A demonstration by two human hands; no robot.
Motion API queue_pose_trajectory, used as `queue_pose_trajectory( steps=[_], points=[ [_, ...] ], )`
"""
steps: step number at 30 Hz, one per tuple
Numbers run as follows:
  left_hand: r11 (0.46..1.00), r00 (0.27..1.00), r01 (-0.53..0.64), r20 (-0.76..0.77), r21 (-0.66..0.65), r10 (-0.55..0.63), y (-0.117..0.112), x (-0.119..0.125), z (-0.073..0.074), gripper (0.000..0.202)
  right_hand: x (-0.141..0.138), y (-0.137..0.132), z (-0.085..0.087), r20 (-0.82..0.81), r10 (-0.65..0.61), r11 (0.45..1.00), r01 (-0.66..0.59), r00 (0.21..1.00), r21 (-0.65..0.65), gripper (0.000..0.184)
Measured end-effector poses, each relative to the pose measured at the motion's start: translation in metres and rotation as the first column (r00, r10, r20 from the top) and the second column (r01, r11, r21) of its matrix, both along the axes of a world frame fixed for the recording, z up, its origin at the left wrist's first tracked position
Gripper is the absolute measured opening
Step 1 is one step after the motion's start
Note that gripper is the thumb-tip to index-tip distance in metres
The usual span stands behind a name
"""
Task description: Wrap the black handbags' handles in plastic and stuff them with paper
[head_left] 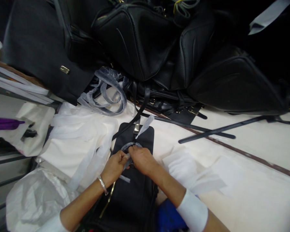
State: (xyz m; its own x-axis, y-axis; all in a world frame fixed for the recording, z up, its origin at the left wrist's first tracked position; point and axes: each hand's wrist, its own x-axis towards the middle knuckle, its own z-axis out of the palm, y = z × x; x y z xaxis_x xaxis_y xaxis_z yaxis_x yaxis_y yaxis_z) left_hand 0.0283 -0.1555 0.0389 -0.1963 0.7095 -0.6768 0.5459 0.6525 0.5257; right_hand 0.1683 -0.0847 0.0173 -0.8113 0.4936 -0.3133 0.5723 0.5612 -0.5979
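Note:
A black bag (135, 196) lies in front of me on the white table, with a gold-coloured clasp (136, 128) near its far end. Its curved handle (127, 145) has a translucent wrap around it. My left hand (114, 168) is closed, pinching a pale wrapping strip (127, 162) beside the handle. My right hand (143, 159) is closed over the handle, its fingertips close to the left ones and partly hidden. A loose pale strip (145, 126) sticks up by the clasp, and a gold zip (108, 200) runs along the bag's left side.
Several black bags (145, 42) are piled along the back, with straps (207, 134) reaching onto the table. Plastic-wrapped handles (111, 93) lie behind left. White tissue (82, 122) is heaped at left, with more crumpled tissue (183, 164) at right. A blue item (170, 216) is below my right forearm.

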Motion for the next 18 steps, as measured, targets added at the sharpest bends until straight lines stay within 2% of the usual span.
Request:
queue_pose_trajectory(
  steps=[8, 14, 16, 18],
  points=[
    [0.999, 0.999, -0.03, 0.021, -0.045, 0.031, 0.004, 0.002, -0.003, 0.026, 0.003, -0.004, -0.004, -0.066, 0.059, 0.997, -0.056, 0.996, 0.055, 0.014],
    [0.99, 0.995, -0.081, 0.054, -0.114, 0.088, 0.005, -0.002, -0.014, 0.019, -0.004, -0.001, -0.007, -0.04, 0.112, 0.993, -0.11, 0.993, 0.048, 0.015],
    [0.989, 0.992, -0.091, 0.074, -0.112, 0.1, 0.005, -0.002, -0.016, 0.017, -0.003, -0.001, -0.004, -0.03, 0.11, 0.993, -0.109, 0.993, 0.038, 0.015],
    [0.988, 0.987, -0.107, 0.104, -0.111, 0.118, 0.006, -0.002, -0.015, 0.016, 0.002, -0.004, 0.004, -0.047, 0.05, 0.998, -0.048, 0.998, 0.033, 0.019]
  ],
)
